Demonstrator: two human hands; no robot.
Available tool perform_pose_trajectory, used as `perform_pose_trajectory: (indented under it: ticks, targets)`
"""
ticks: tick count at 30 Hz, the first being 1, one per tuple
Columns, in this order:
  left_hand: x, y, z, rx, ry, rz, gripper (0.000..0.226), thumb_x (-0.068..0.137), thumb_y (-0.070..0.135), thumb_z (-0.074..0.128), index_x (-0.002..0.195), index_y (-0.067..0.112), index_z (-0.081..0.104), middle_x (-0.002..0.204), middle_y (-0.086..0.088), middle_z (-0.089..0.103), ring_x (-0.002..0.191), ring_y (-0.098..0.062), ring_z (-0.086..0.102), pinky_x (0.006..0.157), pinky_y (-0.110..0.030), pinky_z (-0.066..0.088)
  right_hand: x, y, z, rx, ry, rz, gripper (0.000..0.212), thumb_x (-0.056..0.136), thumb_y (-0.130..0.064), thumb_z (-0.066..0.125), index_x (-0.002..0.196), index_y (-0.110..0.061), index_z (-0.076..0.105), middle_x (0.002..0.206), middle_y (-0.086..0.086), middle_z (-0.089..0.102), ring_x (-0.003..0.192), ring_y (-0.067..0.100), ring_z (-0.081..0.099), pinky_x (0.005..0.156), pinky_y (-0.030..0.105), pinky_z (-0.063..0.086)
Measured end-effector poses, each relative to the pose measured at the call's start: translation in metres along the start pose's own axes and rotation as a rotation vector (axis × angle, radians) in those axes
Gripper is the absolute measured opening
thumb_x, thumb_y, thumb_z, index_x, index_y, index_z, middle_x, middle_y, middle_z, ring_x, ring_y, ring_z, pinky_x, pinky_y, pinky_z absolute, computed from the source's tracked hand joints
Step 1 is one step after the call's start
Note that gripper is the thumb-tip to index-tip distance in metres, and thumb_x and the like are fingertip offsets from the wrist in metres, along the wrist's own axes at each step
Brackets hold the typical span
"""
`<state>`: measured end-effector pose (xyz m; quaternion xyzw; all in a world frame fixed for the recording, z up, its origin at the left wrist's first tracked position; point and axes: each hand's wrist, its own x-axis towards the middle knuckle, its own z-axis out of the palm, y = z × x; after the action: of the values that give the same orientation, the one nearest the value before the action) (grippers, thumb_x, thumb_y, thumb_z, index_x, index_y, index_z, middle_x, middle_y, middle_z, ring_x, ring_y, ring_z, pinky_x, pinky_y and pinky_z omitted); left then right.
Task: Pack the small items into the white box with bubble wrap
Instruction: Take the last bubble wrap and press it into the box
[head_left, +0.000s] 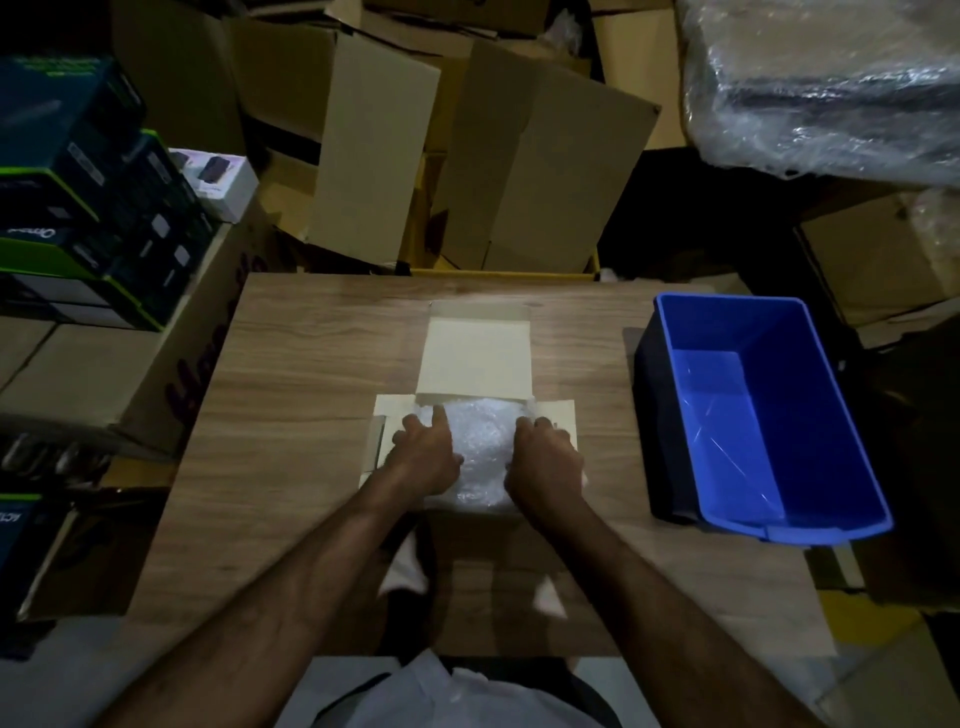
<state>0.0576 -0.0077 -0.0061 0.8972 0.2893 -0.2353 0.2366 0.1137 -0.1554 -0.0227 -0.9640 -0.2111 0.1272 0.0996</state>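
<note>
Whatever lies under the bubble wrap (480, 449) inside the white box (475, 358) is hidden, so no small items can be made out. The left hand (423, 454) and right hand (545, 460) cover the box's side walls, and their fingertips sink out of sight into the wrap. The near edge of the box is blurred in shadow. Lettering on the stacked dark retail boxes (93, 208) is too small to read, and the picture's left edge cuts them off.

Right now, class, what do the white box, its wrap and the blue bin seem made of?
White box: likely matte card, with creased flat flaps. Bubble wrap: clear glossy plastic film, crinkled. Blue bin: probably moulded plastic, with smooth walls showing glints.
</note>
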Motion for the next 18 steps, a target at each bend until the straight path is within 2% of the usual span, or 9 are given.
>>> perform_pose_trajectory:
  ticks: [3,5,6,8,10,13,16,18]
  targets:
    - [0.009,0.009,0.0,0.018,0.023,0.035,0.085,0.097,0.033,0.063,0.16,0.012,0.009,0.162,-0.027,0.013,0.143,-0.044,0.032,0.112,-0.047,0.036,-0.005,-0.003,0.015,0.034,-0.008,-0.057,0.061,0.09,-0.001,0.058,0.148,-0.005,0.04,0.139,0.02,0.052,0.117,0.037,0.057,0.092,0.044,0.051]
    - [0.01,0.008,0.005,0.041,-0.015,0.005,0.089,0.096,0.032,0.066,0.16,0.014,0.007,0.164,-0.025,0.005,0.143,-0.043,0.032,0.111,-0.046,0.038,-0.008,-0.004,0.023,0.056,0.022,-0.104,0.07,0.082,0.003,0.065,0.148,0.004,0.04,0.142,0.03,0.05,0.116,0.044,0.06,0.087,0.047,0.055]
    - [0.01,0.007,0.008,0.035,-0.053,-0.003,0.094,0.095,0.032,0.066,0.161,0.015,0.0,0.164,-0.025,-0.003,0.145,-0.043,0.029,0.113,-0.046,0.036,-0.01,-0.007,0.023,0.06,-0.005,-0.095,0.073,0.084,0.001,0.065,0.15,0.006,0.034,0.148,0.034,0.042,0.123,0.046,0.056,0.091,0.046,0.053]
    - [0.012,0.003,0.017,-0.006,-0.15,-0.003,0.107,0.094,0.031,0.068,0.158,0.015,-0.015,0.164,-0.022,-0.02,0.151,-0.043,0.016,0.118,-0.045,0.03,-0.011,-0.013,0.024,0.085,-0.128,-0.038,0.082,0.096,-0.011,0.059,0.158,0.002,0.008,0.164,0.03,0.008,0.141,0.041,0.037,0.108,0.042,0.041]
    - [0.016,-0.002,0.023,-0.043,-0.19,-0.027,0.111,0.092,0.03,0.071,0.158,0.016,-0.018,0.164,-0.02,-0.022,0.153,-0.041,0.009,0.121,-0.046,0.024,-0.007,-0.022,0.021,0.14,-0.216,0.031,0.101,0.094,-0.024,0.069,0.159,-0.002,-0.005,0.166,0.026,-0.01,0.146,0.039,0.029,0.113,0.042,0.037]
    - [0.016,-0.003,0.021,-0.088,-0.178,-0.053,0.113,0.088,0.026,0.076,0.16,0.017,-0.011,0.166,-0.018,-0.015,0.153,-0.04,0.009,0.121,-0.048,0.022,0.002,-0.026,0.018,0.216,-0.272,0.042,0.115,0.087,-0.032,0.078,0.159,-0.004,-0.007,0.166,0.025,-0.004,0.15,0.041,0.022,0.119,0.045,0.029]
    - [0.015,-0.004,0.02,-0.065,-0.183,-0.023,0.117,0.087,0.026,0.077,0.157,0.01,-0.015,0.166,-0.013,-0.015,0.155,-0.032,-0.003,0.124,-0.037,0.011,0.01,-0.02,0.016,0.233,-0.31,0.045,0.118,0.084,-0.031,0.079,0.159,-0.002,-0.007,0.165,0.025,0.006,0.152,0.04,0.014,0.122,0.045,0.02]
    - [0.024,-0.009,0.019,-0.096,-0.172,-0.041,0.112,0.085,0.028,0.08,0.159,0.004,-0.001,0.166,-0.011,-0.001,0.155,-0.027,0.006,0.124,-0.031,0.015,0.015,-0.02,0.022,0.175,-0.347,0.029,0.119,0.083,-0.029,0.079,0.158,-0.001,-0.01,0.165,0.024,0.002,0.153,0.04,0.006,0.123,0.047,0.015]
